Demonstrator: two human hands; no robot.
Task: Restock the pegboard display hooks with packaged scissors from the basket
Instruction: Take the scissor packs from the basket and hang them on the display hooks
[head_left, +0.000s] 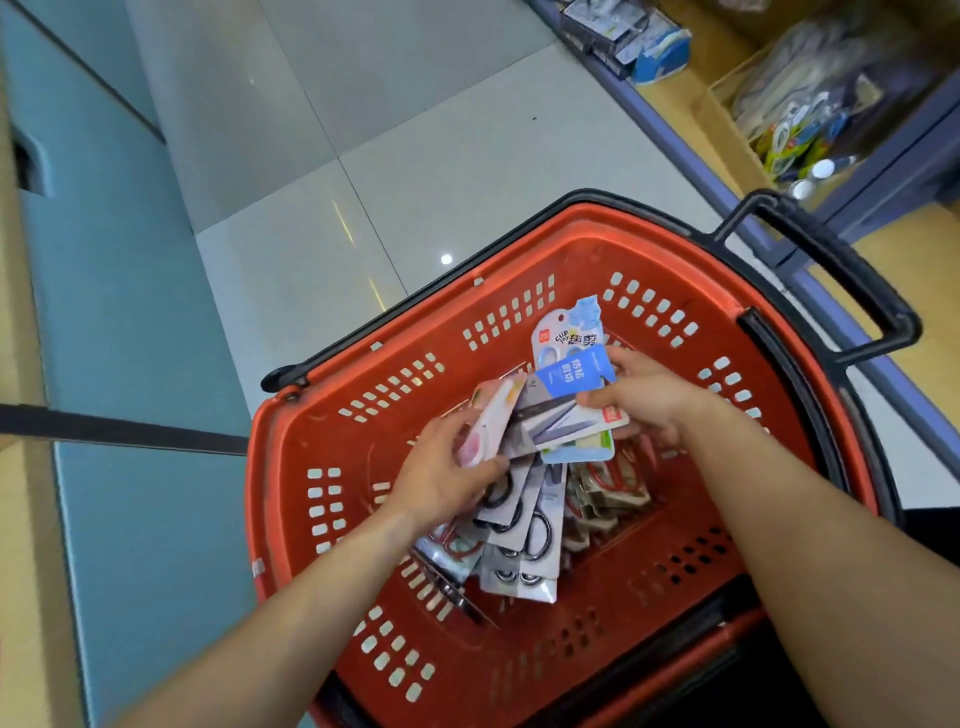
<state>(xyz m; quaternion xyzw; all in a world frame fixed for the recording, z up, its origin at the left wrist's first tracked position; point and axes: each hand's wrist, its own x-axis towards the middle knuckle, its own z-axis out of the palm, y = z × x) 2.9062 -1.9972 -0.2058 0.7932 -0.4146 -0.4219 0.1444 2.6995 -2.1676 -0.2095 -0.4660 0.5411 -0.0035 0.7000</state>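
Sorting stock over the basket (291, 447): red, with its black handle (852, 280) swung to the far side. Pegboard and hooks are not in view; a shelf (691, 124) of goods runs along the right. A loose pile (524, 545) of scissor packs lies on the basket floor, mostly grey cards, overlapping.

Left hand (441, 478) curls round the lower edge of a pink pack (488, 415). Right hand (654, 400) pinches a blue-topped pack (566, 379), thumb on its face. A pale-blue pack (571, 322) fans out behind it; whether it shares that pinch, cannot tell. All three sit just above the pile.

My judgement: group like with like now and stack the cards facing one way, hang holes lined up at one end. Keep the bundle thin enough for one hand, so each pack slides onto its hook without fumbling.
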